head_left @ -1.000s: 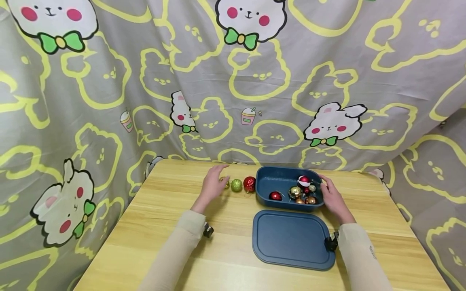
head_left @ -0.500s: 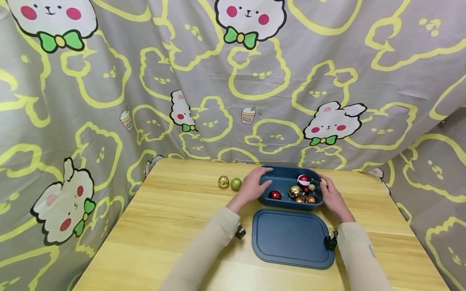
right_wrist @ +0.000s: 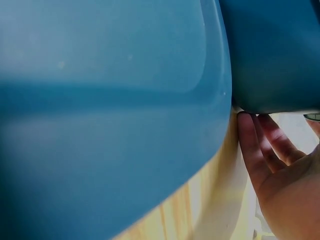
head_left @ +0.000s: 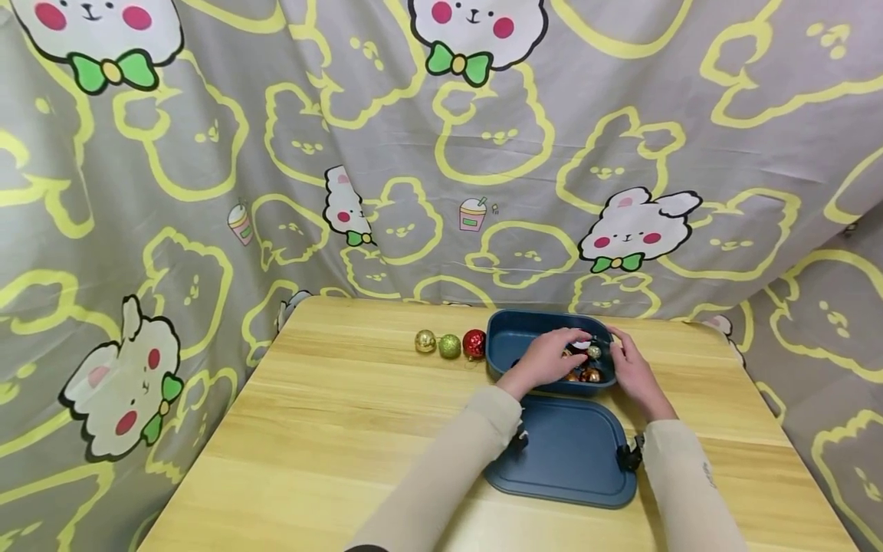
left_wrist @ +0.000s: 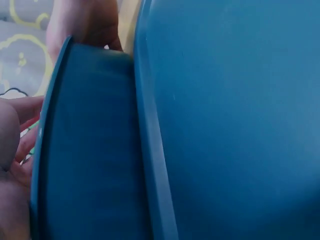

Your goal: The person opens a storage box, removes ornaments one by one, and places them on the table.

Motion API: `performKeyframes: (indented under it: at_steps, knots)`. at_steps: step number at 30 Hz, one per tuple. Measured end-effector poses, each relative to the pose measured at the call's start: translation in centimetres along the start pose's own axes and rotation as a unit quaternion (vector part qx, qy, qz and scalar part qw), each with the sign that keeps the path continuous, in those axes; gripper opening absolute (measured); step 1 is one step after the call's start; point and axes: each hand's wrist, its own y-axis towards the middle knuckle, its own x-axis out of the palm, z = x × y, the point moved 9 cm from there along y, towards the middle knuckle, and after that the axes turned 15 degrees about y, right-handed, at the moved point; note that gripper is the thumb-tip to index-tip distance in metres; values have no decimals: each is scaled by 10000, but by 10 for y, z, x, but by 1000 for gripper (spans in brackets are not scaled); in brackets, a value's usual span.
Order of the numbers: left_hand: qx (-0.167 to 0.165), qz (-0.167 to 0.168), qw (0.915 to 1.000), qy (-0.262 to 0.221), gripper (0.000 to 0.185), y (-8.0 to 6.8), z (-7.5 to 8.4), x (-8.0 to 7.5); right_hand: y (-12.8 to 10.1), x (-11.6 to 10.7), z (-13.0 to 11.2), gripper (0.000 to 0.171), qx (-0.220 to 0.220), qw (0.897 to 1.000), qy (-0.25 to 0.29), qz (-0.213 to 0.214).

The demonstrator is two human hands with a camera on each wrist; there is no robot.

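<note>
In the head view, my left hand (head_left: pixel 548 357) reaches over the dark blue box (head_left: pixel 507 376), thumb and fingers spread around a red-and-white Christmas ball (head_left: pixel 582 345). Whether they touch it cannot be told. More baubles lie beside it, among them a copper ball (head_left: pixel 590 375) and a small pale gold ball (head_left: pixel 594 352); my hand hides others. My right hand (head_left: pixel 636 376) rests against the box's right end. Its extended fingers (right_wrist: pixel 250 145) touch the outer wall in the right wrist view. The left wrist view shows my left fingers (left_wrist: pixel 27 145) partly hidden behind the box wall.
A gold ball (head_left: pixel 425 341), a green glitter ball (head_left: pixel 450 346) and a red ball (head_left: pixel 474 343) sit in a row left of the box. The flat blue lid (head_left: pixel 566 460) lies in front of it on the wooden table (head_left: pixel 310 429). A patterned curtain (head_left: pixel 386 153) hangs behind.
My left hand has moved right, from beside the gold ball, past the row and over the box to the baubles inside. The right hand has stayed at the box's end.
</note>
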Motion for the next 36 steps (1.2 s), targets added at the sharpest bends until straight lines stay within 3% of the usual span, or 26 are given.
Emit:
performKeyframes:
  at_steps: [6, 11, 16, 27, 36]
  knots:
    - [44, -420, 9982, 434, 42, 12, 11, 17, 0, -1, 2, 59, 4, 10000, 3, -25]
    - [-118, -908, 9937, 646, 42, 14, 9, 26, -1, -2, 2, 59, 24, 10000, 53, -1]
    - [-245, -1176, 9886, 912, 42, 15, 6, 33, -1, -2, 0, 58, -11, 10000, 72, 7]
    - [-505, -906, 9865, 1264, 33, 12, 1, 32, -1, -1, 1, 57, -81, 9999, 52, 68]
    - [-1046, -827, 9829, 1272, 22, 11, -8, 31, -1, 0, 2, 56, -28, 10000, 23, 84]
